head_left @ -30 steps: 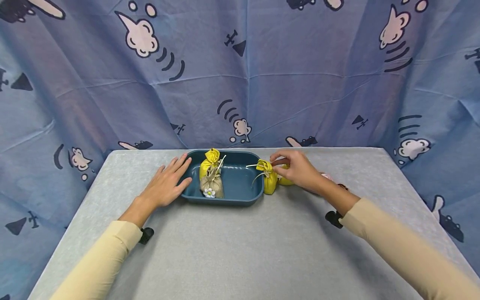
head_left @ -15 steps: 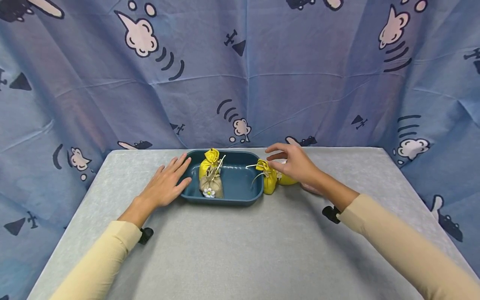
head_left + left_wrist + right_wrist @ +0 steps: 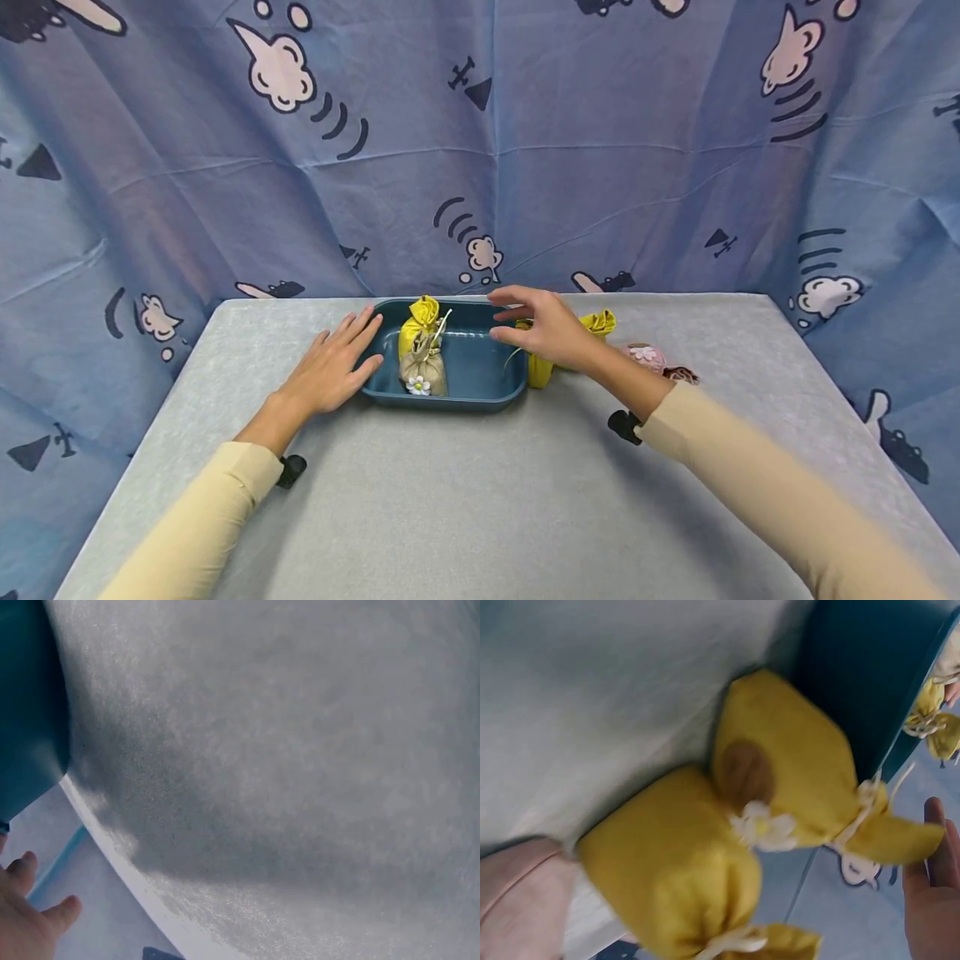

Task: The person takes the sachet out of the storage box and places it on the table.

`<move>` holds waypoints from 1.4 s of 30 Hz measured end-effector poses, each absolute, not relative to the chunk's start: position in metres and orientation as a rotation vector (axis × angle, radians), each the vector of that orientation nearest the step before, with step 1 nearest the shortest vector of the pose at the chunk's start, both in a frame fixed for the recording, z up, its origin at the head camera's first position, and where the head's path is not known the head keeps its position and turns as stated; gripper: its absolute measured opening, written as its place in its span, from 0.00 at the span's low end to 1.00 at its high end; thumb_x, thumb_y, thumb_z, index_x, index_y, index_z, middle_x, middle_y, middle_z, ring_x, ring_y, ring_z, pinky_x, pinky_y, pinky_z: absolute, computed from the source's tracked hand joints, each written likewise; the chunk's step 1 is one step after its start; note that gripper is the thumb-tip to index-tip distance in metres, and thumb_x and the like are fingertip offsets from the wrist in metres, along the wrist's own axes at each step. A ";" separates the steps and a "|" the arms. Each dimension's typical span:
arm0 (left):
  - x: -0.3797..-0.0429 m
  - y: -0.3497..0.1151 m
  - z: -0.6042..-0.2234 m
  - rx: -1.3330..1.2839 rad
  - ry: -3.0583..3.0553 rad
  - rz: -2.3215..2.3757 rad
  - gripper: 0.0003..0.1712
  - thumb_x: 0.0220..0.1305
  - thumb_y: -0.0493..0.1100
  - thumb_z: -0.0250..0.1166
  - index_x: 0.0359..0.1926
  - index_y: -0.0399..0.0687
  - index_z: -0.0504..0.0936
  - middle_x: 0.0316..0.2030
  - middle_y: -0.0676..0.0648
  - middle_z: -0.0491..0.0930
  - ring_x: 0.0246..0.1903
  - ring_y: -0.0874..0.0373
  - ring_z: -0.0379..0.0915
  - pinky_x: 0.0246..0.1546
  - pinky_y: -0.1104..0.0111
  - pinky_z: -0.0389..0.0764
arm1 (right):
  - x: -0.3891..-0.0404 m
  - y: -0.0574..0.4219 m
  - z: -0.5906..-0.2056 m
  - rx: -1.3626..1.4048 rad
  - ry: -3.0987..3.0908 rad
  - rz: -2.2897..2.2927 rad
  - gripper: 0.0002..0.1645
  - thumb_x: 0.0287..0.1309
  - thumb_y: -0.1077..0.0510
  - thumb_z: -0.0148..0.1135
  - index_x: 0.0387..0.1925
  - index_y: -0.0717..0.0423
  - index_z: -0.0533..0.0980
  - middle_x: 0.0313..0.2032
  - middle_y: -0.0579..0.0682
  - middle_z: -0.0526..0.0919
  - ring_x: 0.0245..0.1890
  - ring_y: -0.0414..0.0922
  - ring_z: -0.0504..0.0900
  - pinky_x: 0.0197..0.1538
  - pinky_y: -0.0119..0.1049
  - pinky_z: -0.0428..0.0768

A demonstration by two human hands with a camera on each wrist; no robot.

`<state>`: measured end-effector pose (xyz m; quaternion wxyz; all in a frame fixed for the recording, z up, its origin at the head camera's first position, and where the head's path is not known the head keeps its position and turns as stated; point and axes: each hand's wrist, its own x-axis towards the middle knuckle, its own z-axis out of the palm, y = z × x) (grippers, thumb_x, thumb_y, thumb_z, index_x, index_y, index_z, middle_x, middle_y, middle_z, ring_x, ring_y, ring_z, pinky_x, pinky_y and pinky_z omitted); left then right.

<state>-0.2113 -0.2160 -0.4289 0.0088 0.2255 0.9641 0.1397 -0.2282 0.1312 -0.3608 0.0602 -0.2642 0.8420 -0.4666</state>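
Observation:
My left hand [image 3: 335,364] rests with spread fingers on the left rim of a dark blue box [image 3: 442,402]. Inside the box, toward its left, stand a yellow drawstring pouch [image 3: 409,336] and a beige drawstring pouch [image 3: 424,373] with a white flower. Over the box's right end hovers my right hand [image 3: 543,325], thumb and fingers apart, nothing visible between them. Below it a yellow pouch [image 3: 795,757] with a flower leans against the outer right wall, partly hidden in the head view. Touching that pouch is another yellow pouch [image 3: 679,859].
A pink pouch [image 3: 646,357] with a pale flower and a brown item [image 3: 680,376] lie farther right. A grey cloth-like surface [image 3: 450,500] covers the table. Behind it hangs a blue patterned curtain [image 3: 480,167].
My right hand has moved left from the yellow pouch's tied neck to over the box's right end, uncovering the pouches on the right. The left hand has stayed put.

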 end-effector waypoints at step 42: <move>-0.213 -0.217 -0.428 0.691 2.986 0.460 0.39 0.77 0.56 0.49 0.80 0.49 0.47 0.79 0.46 0.41 0.76 0.40 0.40 0.67 0.34 0.49 | -0.222 0.044 -0.378 -0.996 2.367 -1.275 0.35 0.56 0.63 0.73 0.64 0.67 0.71 0.62 0.60 0.76 0.61 0.50 0.76 0.60 0.40 0.77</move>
